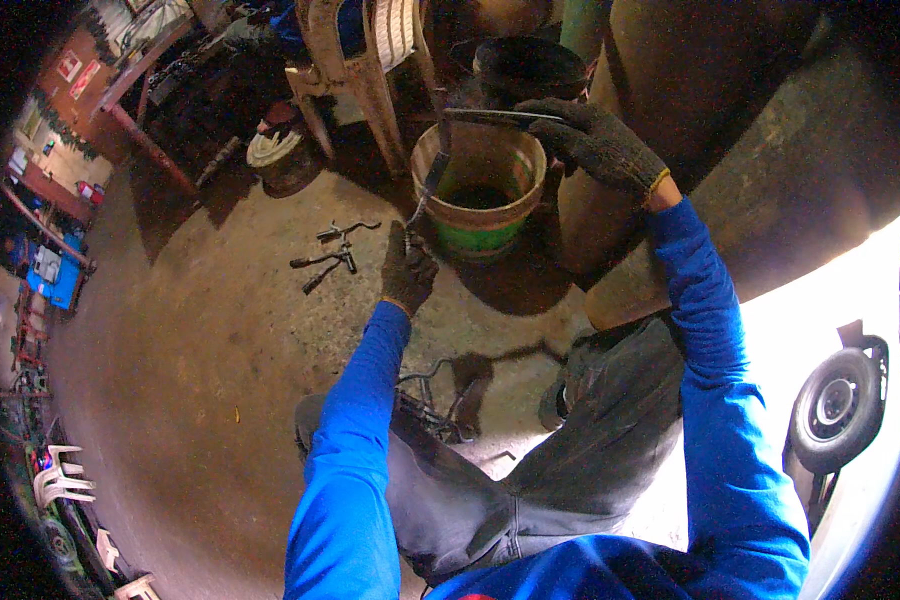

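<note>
Both my hands wear dark knitted gloves. My left hand [408, 265] is closed around the lower end of a dark bent metal rod [433, 180], which rises in front of a bucket [485, 218]. Farther right, my right hand [600, 148] grips one end of a long thin metal tool [500, 115]; whether it is a file I cannot tell. The tool lies roughly level above the bucket's far rim, its far end at or close to the rod's upper end. Pale at the rim and green lower down, the bucket has a dark inside.
Several dark metal pieces [335, 255] lie on the floor left of my left hand, and more bent metal parts [435, 410] between my legs. A worn plastic chair [355, 70] stands behind the bucket, near a black container [530, 68]. Large brown cylinders [635, 150] flank the right side.
</note>
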Available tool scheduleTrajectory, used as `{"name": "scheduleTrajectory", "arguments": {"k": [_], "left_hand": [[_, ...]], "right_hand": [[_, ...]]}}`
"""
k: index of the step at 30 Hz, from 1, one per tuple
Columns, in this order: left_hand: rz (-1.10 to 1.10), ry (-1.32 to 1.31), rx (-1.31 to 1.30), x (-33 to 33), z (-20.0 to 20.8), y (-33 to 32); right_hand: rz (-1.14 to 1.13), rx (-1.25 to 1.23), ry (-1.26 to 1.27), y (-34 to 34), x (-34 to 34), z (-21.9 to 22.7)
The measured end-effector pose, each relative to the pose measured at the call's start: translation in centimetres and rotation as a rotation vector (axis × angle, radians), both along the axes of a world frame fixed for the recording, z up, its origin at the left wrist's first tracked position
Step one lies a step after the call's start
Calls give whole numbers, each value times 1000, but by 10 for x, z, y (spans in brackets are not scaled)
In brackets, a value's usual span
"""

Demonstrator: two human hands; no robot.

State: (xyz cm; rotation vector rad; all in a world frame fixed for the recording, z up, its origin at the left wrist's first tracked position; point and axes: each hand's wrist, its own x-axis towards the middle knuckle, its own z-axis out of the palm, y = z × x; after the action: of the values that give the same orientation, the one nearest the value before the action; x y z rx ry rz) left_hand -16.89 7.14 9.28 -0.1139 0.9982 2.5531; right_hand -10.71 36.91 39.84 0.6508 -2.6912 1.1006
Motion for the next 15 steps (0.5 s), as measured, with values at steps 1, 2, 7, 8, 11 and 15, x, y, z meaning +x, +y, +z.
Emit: {"name": "scheduleTrajectory", "arguments": {"k": [1, 2, 7, 8, 11, 15], "left_hand": [[-50, -109, 91, 15, 24, 26], [-77, -207, 157, 26, 47, 34], [39, -211, 50, 29, 56, 26], [36, -190, 49, 27, 52, 22], [100, 12, -153, 16, 18, 6], [107, 101, -191, 18, 9, 0]], "right_hand": [[-25, 47, 29, 19, 1, -9], [-26, 71, 72, 28, 0, -15], [-55, 20, 55, 21, -12, -23], [-90, 52, 60, 22, -18, -28], [-237, 207, 66, 29, -59, -65], [-243, 579, -26, 50, -127, -133]]}}
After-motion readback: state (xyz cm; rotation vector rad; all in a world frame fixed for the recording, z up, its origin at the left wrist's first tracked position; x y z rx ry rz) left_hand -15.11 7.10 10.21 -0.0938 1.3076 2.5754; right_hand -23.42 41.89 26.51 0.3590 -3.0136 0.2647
